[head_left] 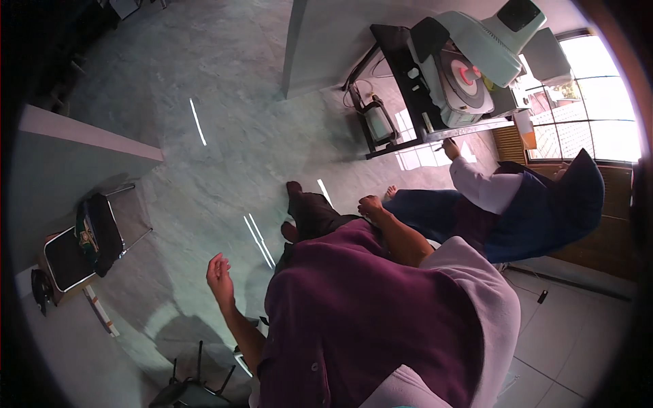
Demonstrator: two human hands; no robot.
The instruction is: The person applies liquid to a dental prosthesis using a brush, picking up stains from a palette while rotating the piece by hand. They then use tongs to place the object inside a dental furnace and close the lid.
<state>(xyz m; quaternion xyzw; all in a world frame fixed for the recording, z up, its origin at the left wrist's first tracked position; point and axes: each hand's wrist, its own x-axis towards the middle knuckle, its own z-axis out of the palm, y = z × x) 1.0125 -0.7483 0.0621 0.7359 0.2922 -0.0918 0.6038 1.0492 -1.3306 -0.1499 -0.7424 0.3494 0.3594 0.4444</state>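
My left hand (218, 275) hangs out to the left over the grey floor. Its fingers are loosely stretched, with nothing in them. In front of my body, my right hand (371, 206) has its fingers curled in, and no object shows in it. Neither hand touches a thing. To the right stands a person in dark blue (544, 211), whose hand (451, 149) holds a thin dark pen-like thing by the edge of a black table (403, 75). On that table is a pale machine (466, 88) with a round plate and a red-lit centre under a raised light grey hood (486, 51).
Under the table stands a pale container (378, 124). A partition wall (88, 146) juts in at the left, near a black folding chair (71, 258) with things on it. Another dark chair (190, 391) stands at the lower left. A barred window (592, 102) lies far right.
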